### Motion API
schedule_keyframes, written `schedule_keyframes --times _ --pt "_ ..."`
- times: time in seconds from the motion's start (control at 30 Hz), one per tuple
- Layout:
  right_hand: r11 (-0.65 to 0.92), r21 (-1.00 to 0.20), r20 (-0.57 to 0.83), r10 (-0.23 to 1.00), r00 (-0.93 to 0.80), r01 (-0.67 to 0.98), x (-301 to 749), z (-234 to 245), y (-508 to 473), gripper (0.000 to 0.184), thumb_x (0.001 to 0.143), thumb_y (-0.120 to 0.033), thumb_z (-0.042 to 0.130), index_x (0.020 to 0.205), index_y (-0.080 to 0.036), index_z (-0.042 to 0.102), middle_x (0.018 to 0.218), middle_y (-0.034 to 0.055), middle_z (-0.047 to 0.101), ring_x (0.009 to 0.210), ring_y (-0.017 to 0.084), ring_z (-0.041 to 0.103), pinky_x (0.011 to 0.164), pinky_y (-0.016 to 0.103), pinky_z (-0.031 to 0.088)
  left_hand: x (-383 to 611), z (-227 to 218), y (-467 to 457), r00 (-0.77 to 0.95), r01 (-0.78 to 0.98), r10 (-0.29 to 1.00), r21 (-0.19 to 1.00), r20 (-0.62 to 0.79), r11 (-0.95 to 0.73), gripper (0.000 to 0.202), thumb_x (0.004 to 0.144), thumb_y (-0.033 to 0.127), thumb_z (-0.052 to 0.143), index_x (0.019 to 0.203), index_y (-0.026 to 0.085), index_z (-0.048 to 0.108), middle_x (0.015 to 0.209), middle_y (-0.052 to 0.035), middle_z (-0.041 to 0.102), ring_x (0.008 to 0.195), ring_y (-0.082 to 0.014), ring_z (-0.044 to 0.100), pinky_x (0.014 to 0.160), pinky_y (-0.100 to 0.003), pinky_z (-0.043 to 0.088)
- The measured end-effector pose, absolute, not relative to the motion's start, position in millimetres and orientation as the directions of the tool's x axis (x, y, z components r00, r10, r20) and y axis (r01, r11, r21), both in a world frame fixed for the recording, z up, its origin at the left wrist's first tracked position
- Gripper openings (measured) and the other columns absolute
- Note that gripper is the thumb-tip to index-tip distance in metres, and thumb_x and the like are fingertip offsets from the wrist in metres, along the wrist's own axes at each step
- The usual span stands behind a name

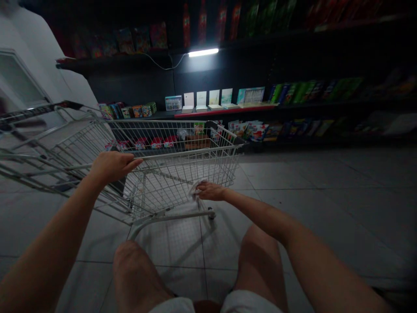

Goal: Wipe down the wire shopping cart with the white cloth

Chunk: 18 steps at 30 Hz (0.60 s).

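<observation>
A wire shopping cart point(176, 174) stands right in front of me, its basket angled across my view. My left hand point(113, 167) lies over the cart's top rail point(156, 156), fingers curled around the metal. My right hand point(210, 191) is lower and presses a crumpled white cloth point(194, 190) against the basket's wire side. The cloth is partly covered by my fingers. My bare knees show below the cart.
Dark store shelves point(228, 104) with boxes and packets run along the back wall under a lit tube lamp point(203, 52). A white door point(19, 82) stands at the far left. Grey floor tiles point(325, 187) spread to the right.
</observation>
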State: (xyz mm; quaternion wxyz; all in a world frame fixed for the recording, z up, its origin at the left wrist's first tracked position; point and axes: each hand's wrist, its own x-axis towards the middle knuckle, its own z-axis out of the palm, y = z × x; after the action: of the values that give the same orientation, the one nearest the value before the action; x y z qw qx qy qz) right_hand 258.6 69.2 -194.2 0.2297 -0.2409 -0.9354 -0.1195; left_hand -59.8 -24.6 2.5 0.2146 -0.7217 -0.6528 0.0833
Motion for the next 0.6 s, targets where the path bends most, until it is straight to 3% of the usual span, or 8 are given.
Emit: schedule_keyframes --times 0.1,0.17,0.27,0.37,0.5,0.6 --pt "0.887 0.14 0.439 0.342 -0.831 0.439 279 -174 96 0.021 0.096 -0.032 0.051 0.107 -0.023 0.066 0.117 0.0051 0.065 0.107 0.015 0.06 0.096 0.035 0.051 -64 2 -24 0.124 0.899 0.978 -0.437 0.168 -0.039 0.073 0.091 0.068 0.012 0.087 0.023 0.068 0.079 -0.0112 0.072 0.077 -0.0271 0.067 0.059 -0.032 0.034" --pt "0.896 0.155 0.431 0.317 -0.845 0.415 290 -158 116 0.025 0.098 -0.026 0.046 0.096 -0.027 0.071 0.113 0.0026 0.069 0.112 0.016 0.058 0.099 0.037 0.047 -67 3 -22 0.128 0.894 0.977 -0.446 0.172 -0.039 0.072 0.091 0.069 0.012 0.087 0.022 0.067 0.077 -0.0099 0.071 0.076 -0.0258 0.066 0.058 -0.03 0.032" --pt "0.866 0.173 0.51 0.329 -0.795 0.47 295 -147 133 0.026 0.096 -0.026 0.046 0.096 -0.028 0.072 0.118 0.0025 0.069 0.119 0.023 0.054 0.101 0.045 0.043 -71 4 -21 0.115 0.891 0.981 -0.453 0.154 -0.033 0.071 0.091 0.071 0.013 0.087 0.022 0.065 0.075 -0.0068 0.069 0.075 -0.0234 0.064 0.057 -0.028 0.029" --pt "0.82 0.172 0.579 0.364 -0.729 0.546 289 -166 127 0.025 0.095 -0.022 0.048 0.096 -0.027 0.073 0.115 0.003 0.07 0.116 0.024 0.054 0.103 0.047 0.042 -74 6 -20 0.099 0.891 0.986 -0.453 0.131 -0.029 0.072 0.09 0.071 0.012 0.089 0.023 0.065 0.075 -0.0046 0.068 0.073 -0.0214 0.062 0.058 -0.026 0.028" --pt "0.792 0.197 0.524 0.413 -0.745 0.577 275 -213 100 0.039 0.091 -0.004 0.037 0.102 -0.023 0.07 0.109 0.0044 0.07 0.108 0.02 0.058 0.108 0.049 0.039 -75 7 -19 0.088 0.901 0.99 -0.433 0.109 -0.033 0.073 0.09 0.072 0.012 0.093 0.023 0.066 0.08 -0.0046 0.069 0.074 -0.0208 0.061 0.06 -0.026 0.029" --pt "0.803 0.233 0.479 0.396 -0.783 0.548 271 -217 88 0.038 0.088 0.0 0.036 0.098 -0.018 0.068 0.105 0.007 0.068 0.098 0.017 0.06 0.107 0.047 0.038 -75 6 -17 0.068 0.91 0.992 -0.415 0.109 -0.017 0.071 0.09 0.072 0.014 0.097 0.024 0.067 0.079 -0.0045 0.069 0.075 -0.0203 0.06 0.06 -0.025 0.028"
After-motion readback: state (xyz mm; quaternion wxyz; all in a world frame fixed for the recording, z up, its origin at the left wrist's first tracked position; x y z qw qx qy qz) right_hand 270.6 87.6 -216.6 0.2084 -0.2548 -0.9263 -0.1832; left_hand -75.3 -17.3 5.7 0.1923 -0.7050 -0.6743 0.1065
